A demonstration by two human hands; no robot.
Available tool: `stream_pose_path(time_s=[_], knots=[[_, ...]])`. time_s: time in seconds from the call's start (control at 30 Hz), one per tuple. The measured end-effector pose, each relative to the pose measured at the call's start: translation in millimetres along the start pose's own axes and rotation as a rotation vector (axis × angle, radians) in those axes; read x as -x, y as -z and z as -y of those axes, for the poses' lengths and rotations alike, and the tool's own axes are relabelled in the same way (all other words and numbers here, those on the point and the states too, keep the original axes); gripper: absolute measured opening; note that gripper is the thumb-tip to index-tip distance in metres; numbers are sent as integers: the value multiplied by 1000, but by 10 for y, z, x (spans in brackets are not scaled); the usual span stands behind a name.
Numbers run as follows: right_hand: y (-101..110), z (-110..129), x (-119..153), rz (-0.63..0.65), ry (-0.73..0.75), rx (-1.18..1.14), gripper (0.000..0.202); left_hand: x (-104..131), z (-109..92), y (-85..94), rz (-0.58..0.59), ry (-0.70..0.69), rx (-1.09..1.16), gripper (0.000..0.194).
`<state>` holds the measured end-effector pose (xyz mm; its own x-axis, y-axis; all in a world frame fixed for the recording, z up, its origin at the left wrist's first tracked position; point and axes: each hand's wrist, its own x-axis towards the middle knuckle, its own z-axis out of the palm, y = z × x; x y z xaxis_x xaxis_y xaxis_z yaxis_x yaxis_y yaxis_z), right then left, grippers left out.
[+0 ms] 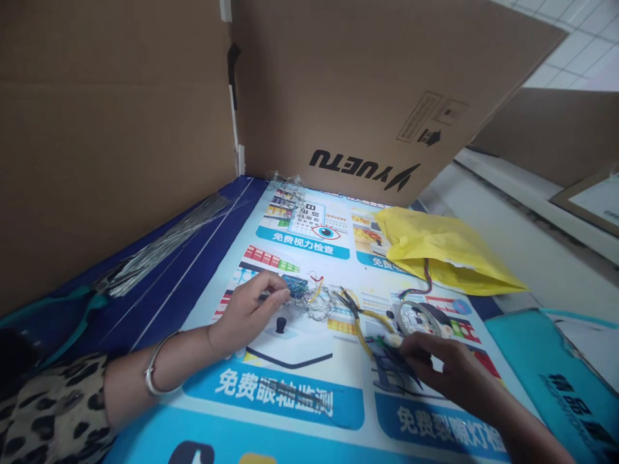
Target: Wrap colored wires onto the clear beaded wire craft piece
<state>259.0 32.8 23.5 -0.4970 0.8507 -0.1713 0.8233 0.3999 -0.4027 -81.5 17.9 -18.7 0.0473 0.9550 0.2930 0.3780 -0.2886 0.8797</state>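
My left hand [251,312] is closed in a pinch, thumb against forefinger, at the left edge of a tangle of thin silvery wire [316,306] with small blue, red and yellow bits. My right hand [438,361] has its fingers closed around a dark bundle [393,359] with green strands; its exact kind is unclear. Just left of that bundle lie yellow-handled pliers [358,319], jaws pointing up and left. Behind my right fingers is a clear ring-shaped roll [418,319], partly hidden. Dark braided cord [428,278] curves above the roll.
A yellow padded envelope [445,251] lies at the back right, beside a teal packet [551,367]. Long silvery wires [169,245] and a dark teal-edged object [53,328] are on the left. Cardboard walls [367,84] enclose the back and left. More tangled wire [289,188] sits near the corner.
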Motion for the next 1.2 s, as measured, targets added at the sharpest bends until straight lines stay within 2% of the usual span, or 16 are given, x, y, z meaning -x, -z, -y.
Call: stream_pose_path(time_s=[0.2,0.47,0.63,0.77,0.93,1.1,1.2], knots=[[-4,-74,-4,37,12,-40,14,-6,-17,-1,2,6,-19,18],[-12,-46,2,-32,53,-54,19,7,-12,13,4,41,-102,16],[-20,-52,9,-51,63,31,16,28,-23,12,16,33,-126,15],[-7,-35,40,-95,92,130,22,50,-56,7,14,64,-188,16],[32,22,89,-73,121,123,20,52,-66,-12,28,51,-181,17],[16,31,82,-75,88,168,17,85,-111,-1,-8,-16,-292,17],[-16,42,57,-73,112,178,18,100,-106,20,-7,-175,-382,12]])
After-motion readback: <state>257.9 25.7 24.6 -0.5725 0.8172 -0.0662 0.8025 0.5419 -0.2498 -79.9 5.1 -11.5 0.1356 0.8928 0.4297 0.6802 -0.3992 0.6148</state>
